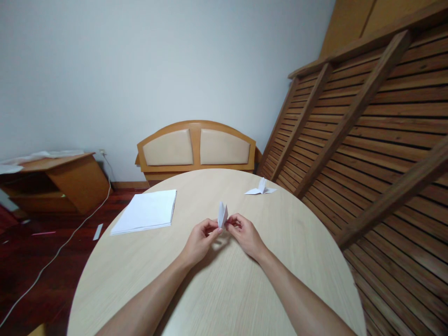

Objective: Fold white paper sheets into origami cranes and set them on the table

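Just above the middle of the round wooden table (224,289), a small piece of folded white paper (222,214) stands upright between my two hands. My left hand (201,240) pinches its lower left side between thumb and fingers. On the other side, my right hand (245,233) grips the lower right edge in the same way. The paper has pointed upper flaps with a gap between them. Farther back on the right lies a folded white paper crane (262,187) with its wings spread, apart from both hands.
A stack of white paper (145,210) lies on the table's left side. Beyond the far edge is a padded headboard (196,147). Slatted wooden panels (367,140) lean along the right. At left stand a wooden cabinet (77,182) and a white cable (66,245) on the floor.
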Demonstrator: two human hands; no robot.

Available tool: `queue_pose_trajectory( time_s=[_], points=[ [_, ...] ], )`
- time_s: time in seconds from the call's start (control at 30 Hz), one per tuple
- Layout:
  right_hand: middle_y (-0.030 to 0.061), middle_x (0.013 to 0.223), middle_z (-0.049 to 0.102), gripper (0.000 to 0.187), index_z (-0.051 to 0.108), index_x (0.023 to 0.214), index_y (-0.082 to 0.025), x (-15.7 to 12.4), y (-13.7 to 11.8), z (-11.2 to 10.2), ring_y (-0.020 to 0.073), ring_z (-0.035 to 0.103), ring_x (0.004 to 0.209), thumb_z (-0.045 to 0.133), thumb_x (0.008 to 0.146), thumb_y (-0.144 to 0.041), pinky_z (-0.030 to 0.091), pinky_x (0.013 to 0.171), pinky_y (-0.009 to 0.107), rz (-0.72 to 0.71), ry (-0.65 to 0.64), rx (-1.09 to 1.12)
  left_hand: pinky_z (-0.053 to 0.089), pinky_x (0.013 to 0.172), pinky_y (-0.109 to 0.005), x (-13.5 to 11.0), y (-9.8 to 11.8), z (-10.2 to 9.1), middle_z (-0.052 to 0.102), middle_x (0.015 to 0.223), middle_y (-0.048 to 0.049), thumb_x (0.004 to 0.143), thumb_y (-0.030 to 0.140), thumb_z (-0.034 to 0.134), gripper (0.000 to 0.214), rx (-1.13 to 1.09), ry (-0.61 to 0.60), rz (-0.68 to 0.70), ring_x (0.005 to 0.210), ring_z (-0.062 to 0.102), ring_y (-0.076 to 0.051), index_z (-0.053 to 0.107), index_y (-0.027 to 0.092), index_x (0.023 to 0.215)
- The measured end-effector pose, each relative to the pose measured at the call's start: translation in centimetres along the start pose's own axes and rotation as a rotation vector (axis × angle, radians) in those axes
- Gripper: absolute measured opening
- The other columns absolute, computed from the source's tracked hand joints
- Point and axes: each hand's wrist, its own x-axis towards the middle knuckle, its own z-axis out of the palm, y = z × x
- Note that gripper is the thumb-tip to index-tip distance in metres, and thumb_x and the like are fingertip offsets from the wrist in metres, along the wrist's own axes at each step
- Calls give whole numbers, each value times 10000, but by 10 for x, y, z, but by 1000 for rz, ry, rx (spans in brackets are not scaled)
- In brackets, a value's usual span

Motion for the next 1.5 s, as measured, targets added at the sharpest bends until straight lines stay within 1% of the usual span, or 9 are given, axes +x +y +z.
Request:
queue_pose_trajectory(
  time_s=[0.2,0.4,0.53,0.77,0.97,1.07,1.2,1.37,1.5],
  points=[
    [63,943,711,174,691,941,-170,-1,-9,-1,186,660,853,639,854,-311,524,803,331,-4,-50,-45,543,728,-312,0,2,0,730,988,-114,778,475,769,362,-69,-20,-31,854,678,-202,648,140,839],
    [83,1070,698,228,656,1029,-179,-7,-19,1,197,668,954,643,889,-359,532,872,341,-32,-129,51,541,700,-284,2,-1,-3,653,1230,-126,776,432,777,316,-103,-1,-23,934,674,-206,648,147,819],
    [69,1075,691,324,609,1089,-199,-10,-20,2,210,684,966,723,839,-370,549,857,340,2,-198,116,533,710,-275,3,0,-5,654,1154,-116,772,472,764,338,-50,22,17,967,653,-219,674,149,806],
    [58,1014,705,254,647,1016,-188,-7,-15,1,200,673,931,679,871,-394,526,847,328,-26,-139,26,542,670,-266,2,1,-6,671,1151,-115,818,514,695,372,12,30,-21,973,644,-229,720,168,953],
    [56,936,712,249,730,907,-178,-6,-23,-2,203,656,881,619,905,-402,502,827,324,-61,-143,-26,534,658,-254,3,0,-7,704,1035,-106,809,547,687,425,17,61,-45,917,650,-214,691,155,970],
    [62,974,706,262,749,879,-184,-6,-23,-3,197,644,883,613,909,-406,498,814,315,-88,-132,-64,533,671,-258,4,-2,-8,712,1005,-106,814,552,682,439,21,61,-59,892,654,-207,690,150,989],
    [80,1087,697,252,744,941,-190,-7,-22,-3,209,651,927,669,867,-419,515,835,338,-65,-135,-22,537,704,-274,4,-4,-8,709,1038,-110,823,545,682,424,-5,41,-53,881,657,-201,703,151,976],
    [73,1016,706,244,712,972,-192,-7,-20,-3,209,658,927,695,852,-403,522,867,353,-60,-121,4,532,775,-300,2,1,-5,691,1147,-129,836,506,691,360,4,7,8,970,652,-228,735,152,880],
    [60,984,689,211,701,909,-189,-6,-17,-3,200,656,916,704,848,-391,521,847,330,-78,-80,-5,533,828,-333,-1,4,-2,700,1102,-130,815,454,736,350,-24,-55,1,996,650,-242,715,152,991]
  ],
)
